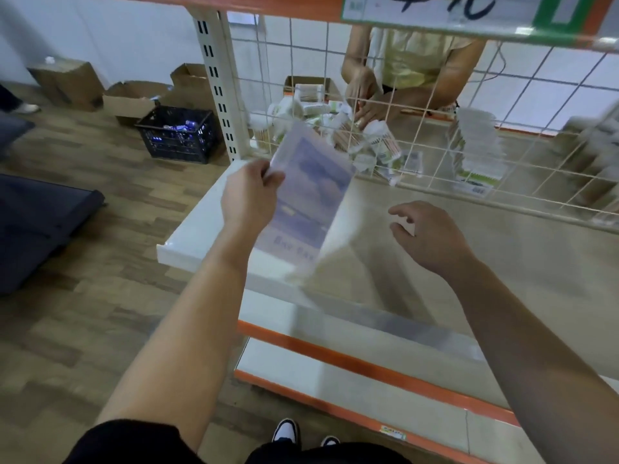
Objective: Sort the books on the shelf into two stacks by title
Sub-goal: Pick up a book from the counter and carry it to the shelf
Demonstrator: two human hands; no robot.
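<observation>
Item: book (310, 195), one thin volume with a pale cover and a bluish picture. It is blurred, and the lettering near its lower edge cannot be read.
Location: centre of the frame, tilted, apparently held clear above the left end of the shelf (469, 262).
Left hand (249, 192): your thumb and fingers pinch the book's upper left edge.
Right hand (432, 236): right of centre, fingers loosely spread, holding nothing, over the bare board.
Stacks: none shows on the board in this view.
Handling: hold the cover steady enough to check the title before you choose a side. A thin book pinched at one edge probably sags, so bring your free hand under its far edge.
Placement: lay it flat and square to the shelf front, so later copies sit true.
Hazard: wire mesh (435, 128) in the upper half of the frame, with packets (368, 135) behind it. Stay short of it.
</observation>
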